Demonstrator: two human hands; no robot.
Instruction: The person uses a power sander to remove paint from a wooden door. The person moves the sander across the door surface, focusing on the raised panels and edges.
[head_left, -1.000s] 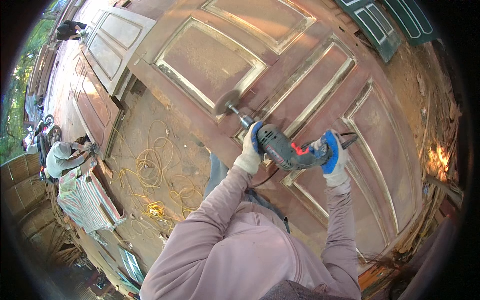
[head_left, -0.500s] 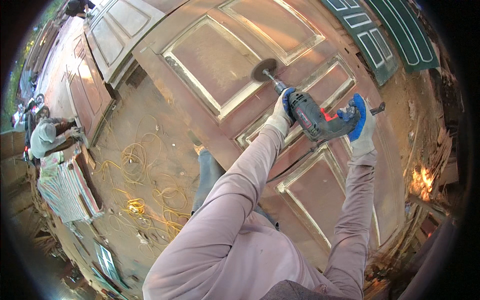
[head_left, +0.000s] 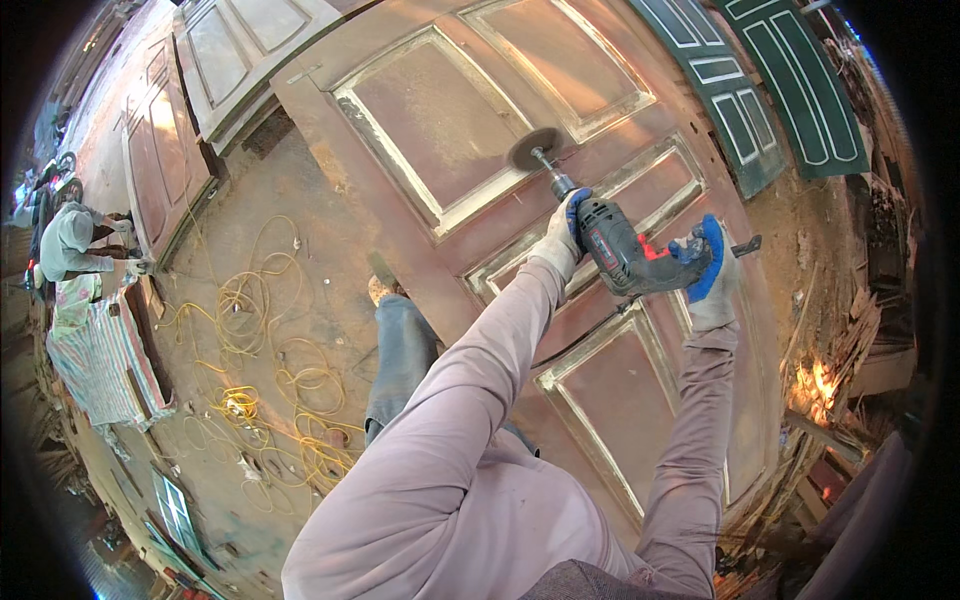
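A dark grey power drill [head_left: 627, 252] with a round sanding disc [head_left: 535, 150] on its shaft is held over a large reddish-brown panelled door [head_left: 440, 110] lying flat. My left hand [head_left: 563, 227], in a white and blue glove, grips the front of the drill body. At the rear handle sits my right hand [head_left: 706, 270], wearing the same kind of glove. The disc rests on the door's rail between two panels with pale worn mouldings.
Yellow cable [head_left: 265, 340] lies in loops on the dirt floor at left. More doors [head_left: 165, 130] lie at the upper left, green shutters [head_left: 790, 90] at the upper right. Another person [head_left: 75, 240] crouches at far left. Scrap wood [head_left: 850, 340] is piled at right.
The view has shifted and both hands with the drill have moved up along the door; the disc now sits on a rail farther from me.
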